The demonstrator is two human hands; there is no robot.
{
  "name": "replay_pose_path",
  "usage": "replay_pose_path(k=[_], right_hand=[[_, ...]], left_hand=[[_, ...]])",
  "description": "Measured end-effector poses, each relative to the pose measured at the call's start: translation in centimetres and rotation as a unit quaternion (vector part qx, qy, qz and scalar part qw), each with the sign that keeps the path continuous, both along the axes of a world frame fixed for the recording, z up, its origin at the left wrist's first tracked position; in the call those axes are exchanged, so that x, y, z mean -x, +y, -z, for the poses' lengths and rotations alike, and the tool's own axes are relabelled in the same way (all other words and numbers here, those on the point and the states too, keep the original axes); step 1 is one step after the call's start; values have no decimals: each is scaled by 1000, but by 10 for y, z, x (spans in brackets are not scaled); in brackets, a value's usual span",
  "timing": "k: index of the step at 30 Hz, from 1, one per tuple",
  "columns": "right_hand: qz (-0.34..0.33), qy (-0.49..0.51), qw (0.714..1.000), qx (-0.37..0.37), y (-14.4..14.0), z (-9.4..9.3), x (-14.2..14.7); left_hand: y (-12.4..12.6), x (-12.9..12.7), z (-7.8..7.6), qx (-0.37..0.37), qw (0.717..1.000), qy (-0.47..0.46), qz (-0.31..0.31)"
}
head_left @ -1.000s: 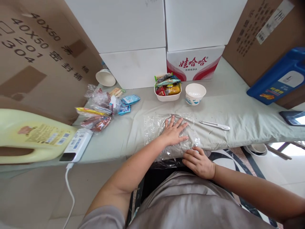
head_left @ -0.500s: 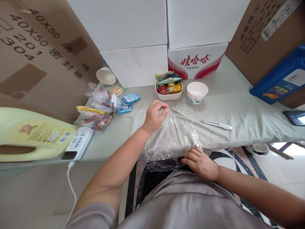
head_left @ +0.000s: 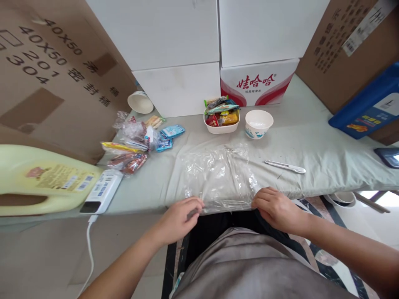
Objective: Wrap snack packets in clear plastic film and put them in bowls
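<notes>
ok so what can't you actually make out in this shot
- Head view: fingertips of left hand and right hand curl over the plastic bag edge, so the grip is hidden.
- Phone: cut by the right edge.
- Snack tub: wrappers too small to read.
- Yellow jug: cut by the left edge.

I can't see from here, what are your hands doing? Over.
Left hand and right hand pinching plastic bag's near edge. Bag flat on table. Nothing blocking.

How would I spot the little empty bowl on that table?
Find the white carton with red lettering at the table's back. Just in front of it stand two white dishes: the tray is heaped with snack packets, while the round bowl to its right is empty, with blue marks outside.
</notes>
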State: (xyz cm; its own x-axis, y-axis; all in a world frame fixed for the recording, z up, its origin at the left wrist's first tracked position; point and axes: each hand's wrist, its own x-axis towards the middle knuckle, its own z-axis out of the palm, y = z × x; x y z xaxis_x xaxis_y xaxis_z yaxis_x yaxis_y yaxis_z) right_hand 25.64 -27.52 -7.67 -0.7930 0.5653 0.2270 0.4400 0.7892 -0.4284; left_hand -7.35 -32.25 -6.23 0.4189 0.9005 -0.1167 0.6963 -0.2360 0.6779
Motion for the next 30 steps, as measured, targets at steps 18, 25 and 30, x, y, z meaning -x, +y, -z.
replay_pose_path(k=[18,25,30], right_hand=[[281,245,858,355,125,16,78],[350,-10,932,98,143,21,89],[342,-142,928,48,146,19,95]], left_hand=[[85,39,20,-3,933,-74,-352],[89,43,33,-68,919,128,-367],[89,42,30,-43,914,190,-355]])
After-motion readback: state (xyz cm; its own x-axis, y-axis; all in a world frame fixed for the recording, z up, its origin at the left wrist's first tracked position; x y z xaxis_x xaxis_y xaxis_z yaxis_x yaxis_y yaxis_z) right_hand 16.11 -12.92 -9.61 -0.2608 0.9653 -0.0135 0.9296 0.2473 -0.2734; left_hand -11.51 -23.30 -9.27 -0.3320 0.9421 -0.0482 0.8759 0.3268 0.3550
